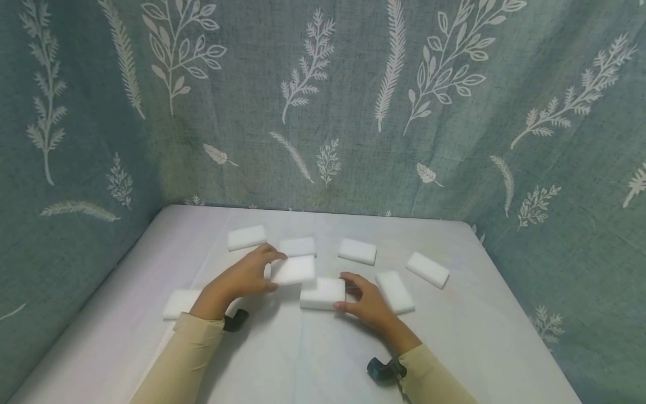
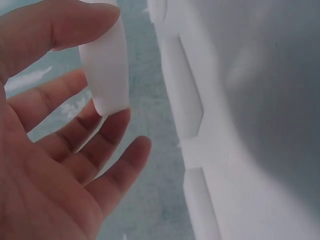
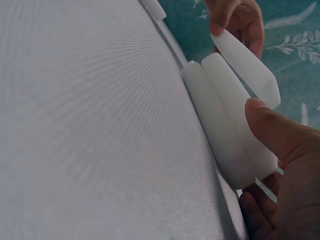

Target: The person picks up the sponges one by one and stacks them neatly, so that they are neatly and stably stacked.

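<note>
My left hand (image 1: 249, 275) pinches a white rectangular sponge (image 1: 294, 271) between thumb and fingers, raised above the table. In the left wrist view the thumb presses one face of this sponge (image 2: 109, 80), and the little finger stands away from it. My right hand (image 1: 370, 306) grips the right end of two stacked white sponges (image 1: 318, 297), thumb at the near side and fingers at the far side. The right wrist view shows the stacked sponges (image 3: 225, 120) face to face, with the left hand's sponge (image 3: 252, 72) tilted just above them.
Several more white sponges lie apart on the white-covered table (image 1: 313, 359): one at the back left (image 1: 247, 238), others along the back and right, one beside the left wrist (image 1: 179, 304). A green leaf-patterned curtain (image 1: 343, 112) surrounds the back and sides.
</note>
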The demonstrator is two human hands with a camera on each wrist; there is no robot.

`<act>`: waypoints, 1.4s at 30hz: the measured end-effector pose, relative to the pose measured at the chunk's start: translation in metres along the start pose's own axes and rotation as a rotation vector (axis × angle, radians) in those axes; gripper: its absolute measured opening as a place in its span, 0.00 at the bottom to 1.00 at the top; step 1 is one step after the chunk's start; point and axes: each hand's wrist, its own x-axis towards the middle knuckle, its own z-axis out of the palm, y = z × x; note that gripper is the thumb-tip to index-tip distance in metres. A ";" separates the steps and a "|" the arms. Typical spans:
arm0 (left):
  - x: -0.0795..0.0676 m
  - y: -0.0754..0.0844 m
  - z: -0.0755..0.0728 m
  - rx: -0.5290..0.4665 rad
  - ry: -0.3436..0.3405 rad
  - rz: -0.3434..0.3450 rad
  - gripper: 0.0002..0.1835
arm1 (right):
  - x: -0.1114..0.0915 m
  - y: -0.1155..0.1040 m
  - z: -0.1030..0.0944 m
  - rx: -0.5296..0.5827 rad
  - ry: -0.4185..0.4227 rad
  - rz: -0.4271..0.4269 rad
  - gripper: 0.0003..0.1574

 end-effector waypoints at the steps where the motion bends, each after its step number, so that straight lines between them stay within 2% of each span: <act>1: 0.001 0.001 0.001 -0.003 -0.004 0.004 0.32 | 0.000 0.000 0.000 -0.001 0.001 0.000 0.49; 11: 0.008 0.008 0.009 -0.024 -0.051 0.032 0.34 | 0.000 0.001 0.002 0.031 -0.009 -0.019 0.47; 15: 0.010 0.011 0.009 -0.016 -0.049 0.047 0.34 | 0.002 0.001 0.001 0.029 -0.010 -0.033 0.47; 26: 0.016 0.022 0.014 -0.009 -0.080 0.102 0.32 | 0.001 -0.001 -0.003 0.016 -0.007 -0.004 0.48; 31: 0.017 0.027 0.019 -0.005 -0.090 0.108 0.30 | -0.001 -0.001 -0.002 0.012 -0.010 0.013 0.48; 37: 0.018 0.034 0.024 -0.007 -0.098 0.101 0.29 | -0.001 -0.002 -0.002 0.045 -0.014 -0.016 0.48; 42: 0.018 0.037 0.027 0.013 -0.095 0.115 0.28 | 0.000 -0.004 -0.004 0.043 -0.030 -0.008 0.51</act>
